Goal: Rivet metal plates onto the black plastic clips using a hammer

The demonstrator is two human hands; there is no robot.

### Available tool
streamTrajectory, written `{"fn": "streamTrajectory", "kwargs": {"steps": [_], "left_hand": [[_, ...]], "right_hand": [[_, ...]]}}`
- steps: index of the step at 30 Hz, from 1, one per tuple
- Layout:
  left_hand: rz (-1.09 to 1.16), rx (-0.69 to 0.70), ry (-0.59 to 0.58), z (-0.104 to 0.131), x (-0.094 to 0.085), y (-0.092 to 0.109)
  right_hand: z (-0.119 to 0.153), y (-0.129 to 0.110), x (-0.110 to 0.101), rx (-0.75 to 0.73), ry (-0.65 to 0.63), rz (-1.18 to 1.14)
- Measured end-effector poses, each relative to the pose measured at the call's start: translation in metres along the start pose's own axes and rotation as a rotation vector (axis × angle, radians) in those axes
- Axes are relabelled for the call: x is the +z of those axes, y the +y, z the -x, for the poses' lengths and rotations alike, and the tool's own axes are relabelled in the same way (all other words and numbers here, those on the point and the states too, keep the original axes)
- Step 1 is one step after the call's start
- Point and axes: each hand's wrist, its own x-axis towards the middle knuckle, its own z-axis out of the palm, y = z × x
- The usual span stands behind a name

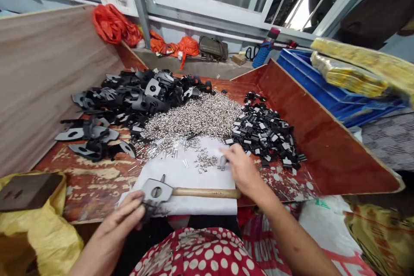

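My left hand [124, 215] grips a flat black-and-grey plastic part [164, 190] with a round hole, over the front of a white sheet [194, 209]. A wooden handle [207, 192] lies across the sheet, running right from behind this part; its left end is hidden. My right hand [241, 168] is closed at the fingertips over the sheet's right side, slightly blurred. What sits in those fingers is unclear. Just left of them lies a small cluster of shiny metal pieces [207, 160]. Several thin metal pins [185, 163] are scattered nearby.
Behind the sheet spreads a heap of small metal pieces [197, 114]. Larger black-and-grey parts [129, 95] are piled left, small black clips [265, 133] right. Wooden boards [310, 133] wall the table's sides. A blue crate [336, 90] with yellow packets stands beyond the right board.
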Motion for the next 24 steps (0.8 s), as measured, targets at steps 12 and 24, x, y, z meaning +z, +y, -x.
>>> {"fn": "streamTrajectory", "kwargs": {"steps": [12, 24], "left_hand": [[0.341, -0.027, -0.412, 0.018, 0.058, -0.001], [0.504, 0.0, -0.483, 0.022, 0.059, 0.006]], "right_hand": [[0.02, -0.092, 0.064, -0.099, 0.166, -0.26], [0.022, -0.108, 0.07, -0.132, 0.148, -0.532]]}}
